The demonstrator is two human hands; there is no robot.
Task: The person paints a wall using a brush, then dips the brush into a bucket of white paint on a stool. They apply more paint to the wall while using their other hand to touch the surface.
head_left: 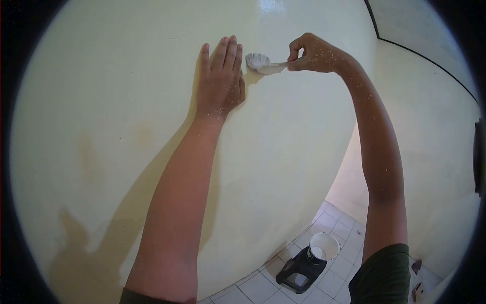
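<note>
My left hand (pixel 220 81) lies flat against the pale yellow wall (pixel 273 152), its fingers stretched upward. Just to its right, my right hand (pixel 316 53) pinches the handle of a paintbrush (pixel 259 62) between thumb and fingers. The brush is held roughly level, with its whitish bristles pointing left toward my left hand, close to or on the wall; contact is hard to tell. White specks of paint dot both hands and forearms.
Below right, a white bucket (pixel 324 245) with whitish contents stands on a black plastic stool (pixel 299 273) on the tiled floor (pixel 258 288). Another wall (pixel 425 101) rises at the right, with a dark line along its top. Small dark objects (pixel 416 266) lie on the floor at lower right.
</note>
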